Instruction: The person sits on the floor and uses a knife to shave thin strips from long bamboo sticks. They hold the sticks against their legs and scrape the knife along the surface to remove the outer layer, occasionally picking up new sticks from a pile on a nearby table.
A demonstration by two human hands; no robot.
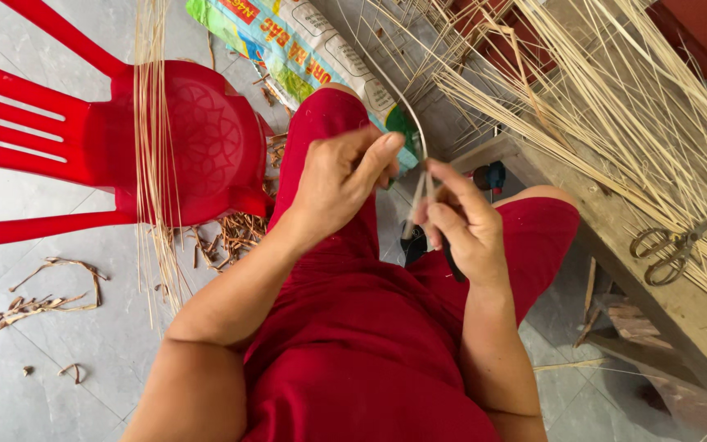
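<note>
A grey tiled floor (pixel 34 360) is seen, littered with bark scraps (pixel 231 237); a red plastic chair (pixel 182 147) carries long reed strips (pixel 153 123), and scissors (pixel 674 245) lie on a wooden bench (pixel 615 221). A thin cane strip (pixel 413 131) is pinched by the left hand (pixel 341 184) and right hand (pixel 464 225) above the lap. A dark tool (pixel 452 262) is gripped in the right hand, mostly hidden.

A thin pale cane strip (pixel 409 115) curves upward from above the red-clad lap (pixel 370 327). A dark-handled knife (pixel 452 260) points down toward that lap.
</note>
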